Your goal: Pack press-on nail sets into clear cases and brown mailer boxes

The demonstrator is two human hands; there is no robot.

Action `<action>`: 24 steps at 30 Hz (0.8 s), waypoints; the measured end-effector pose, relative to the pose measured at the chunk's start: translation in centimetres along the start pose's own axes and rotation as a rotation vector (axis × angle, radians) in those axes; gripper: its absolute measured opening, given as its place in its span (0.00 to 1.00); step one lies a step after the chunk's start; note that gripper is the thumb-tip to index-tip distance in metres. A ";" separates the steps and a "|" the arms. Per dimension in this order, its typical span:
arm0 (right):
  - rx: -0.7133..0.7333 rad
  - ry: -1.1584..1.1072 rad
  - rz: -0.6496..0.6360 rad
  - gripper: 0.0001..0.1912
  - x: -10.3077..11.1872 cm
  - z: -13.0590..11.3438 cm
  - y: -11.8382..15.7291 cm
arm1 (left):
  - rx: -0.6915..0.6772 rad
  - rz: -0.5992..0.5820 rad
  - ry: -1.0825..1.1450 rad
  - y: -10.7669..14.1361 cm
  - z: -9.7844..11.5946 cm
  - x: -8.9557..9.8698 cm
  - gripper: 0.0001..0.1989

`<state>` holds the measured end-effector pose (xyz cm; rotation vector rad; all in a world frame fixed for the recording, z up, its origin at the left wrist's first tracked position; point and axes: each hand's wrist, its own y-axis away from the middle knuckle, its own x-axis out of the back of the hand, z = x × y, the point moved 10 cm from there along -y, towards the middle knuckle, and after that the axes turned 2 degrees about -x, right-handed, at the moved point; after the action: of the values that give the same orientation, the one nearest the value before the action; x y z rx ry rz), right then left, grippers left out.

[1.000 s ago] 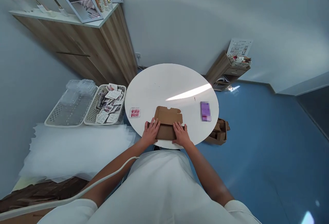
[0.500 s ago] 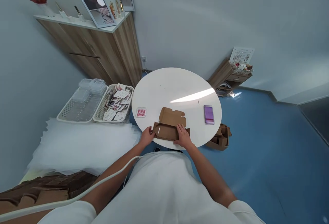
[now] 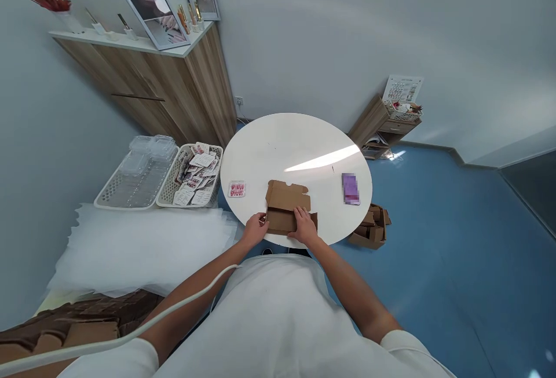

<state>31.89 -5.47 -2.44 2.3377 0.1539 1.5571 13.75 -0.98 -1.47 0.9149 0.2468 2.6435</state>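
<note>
A brown cardboard box [image 3: 287, 197], its lid folded back, lies near the front edge of the round white table [image 3: 278, 140]. At the box's left end, my left hand [image 3: 255, 228] has its fingers closed on the cardboard side. My right hand [image 3: 304, 227] rests on the right part of the box with its fingers closed around the front wall. Left of the box sits a small clear case with pink pieces [image 3: 237, 189]. A purple packet [image 3: 350, 189] lies on the table's right side.
Left of the table are a basket of printed cards [image 3: 197, 175], a basket with clear plastic cases [image 3: 143, 164] and a pile of white translucent sheets [image 3: 139, 245]. A carton of cardboard [image 3: 369, 233] stands on the floor at right.
My left hand has moved slightly right and inward, bringing up the box's left end flap. The white mark inside the box no longer shows. The whole view has shifted slightly.
</note>
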 end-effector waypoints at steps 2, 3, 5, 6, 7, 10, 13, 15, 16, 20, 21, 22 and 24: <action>-0.012 0.022 -0.007 0.53 -0.2 -0.1 0.0 | 0.003 -0.004 -0.061 0.2 0.4 -0.3 0.19; -0.013 0.029 -0.014 0.54 -0.3 -0.1 0.0 | 0.009 -0.002 -0.083 0.3 0.5 -0.3 0.21; -0.006 0.034 -0.037 0.55 -0.4 -0.2 0.0 | 0.006 -0.011 -0.104 0.3 0.5 -0.3 0.22; 0.001 0.035 -0.051 0.56 -0.4 -0.2 0.1 | 0.000 -0.016 -0.115 0.2 0.4 -0.3 0.21; 0.009 0.035 -0.064 0.57 -0.4 -0.1 0.1 | -0.004 -0.018 -0.128 0.0 0.3 -0.2 0.20; 0.036 0.038 -0.097 0.60 -0.2 -0.1 0.3 | 0.011 -0.036 -0.164 -0.5 -0.4 -0.1 0.17; 0.076 0.044 -0.121 0.61 -0.2 -0.2 0.5 | 0.055 -0.083 -0.213 -0.9 -1.1 -0.4 0.18; 0.111 0.052 -0.136 0.61 -0.3 -0.4 0.6 | 0.059 -0.118 -0.276 -1.0 -1.2 -0.7 0.17; 0.127 0.056 -0.142 0.61 -0.4 -0.5 0.6 | 0.054 -0.132 -0.305 -1.1 -1.2 -0.8 0.15; 0.159 0.064 -0.153 0.62 -0.5 -0.6 0.7 | 0.034 -0.166 -0.351 -1.1 -1.1 -1.3 0.11; 0.159 0.065 -0.151 0.62 -0.4 -0.6 0.7 | 0.032 -0.168 -0.359 -1.1 -1.0 -1.4 0.11; 0.158 0.066 -0.148 0.62 -0.4 -0.6 0.7 | 0.031 -0.168 -0.374 -1.2 -1.0 -1.4 0.11; 0.153 0.072 -0.140 0.62 -0.4 -0.5 0.7 | 0.031 -0.163 -0.422 -1.3 -1.0 -1.5 0.11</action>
<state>31.22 -6.13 -2.36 2.3281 0.4579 1.6116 14.61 -0.35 -3.46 1.3694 0.2453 2.2398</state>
